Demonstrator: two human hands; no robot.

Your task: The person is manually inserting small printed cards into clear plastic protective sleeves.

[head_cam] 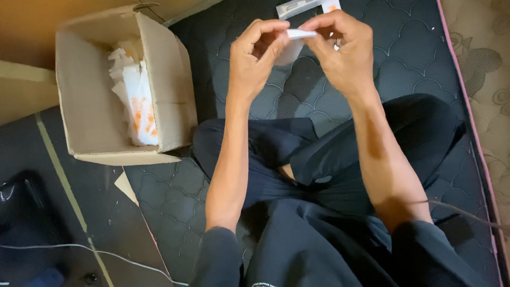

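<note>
Dark quilted mattress spreads under me, with a pink edge on the right and a patterned floor beyond it. I sit cross-legged in dark trousers, both arms reaching out to the far middle of the scene. My left hand and right hand are raised close together, fingertips nearly meeting, each pinching one end of a small white packet that hangs between them above the mattress. I judge this to be the handling of a single packet, perhaps opening or folding it; the next move seems to call for a firm pinch on both ends and a careful pull, since the piece is small and thin. Just beyond my hands lies another flat white packet, partly cut off by the far edge. On the left stands an open cardboard box, flaps up, holding a loose stack of white packets with orange markings. A thin white cable crosses the near left floor.
</note>
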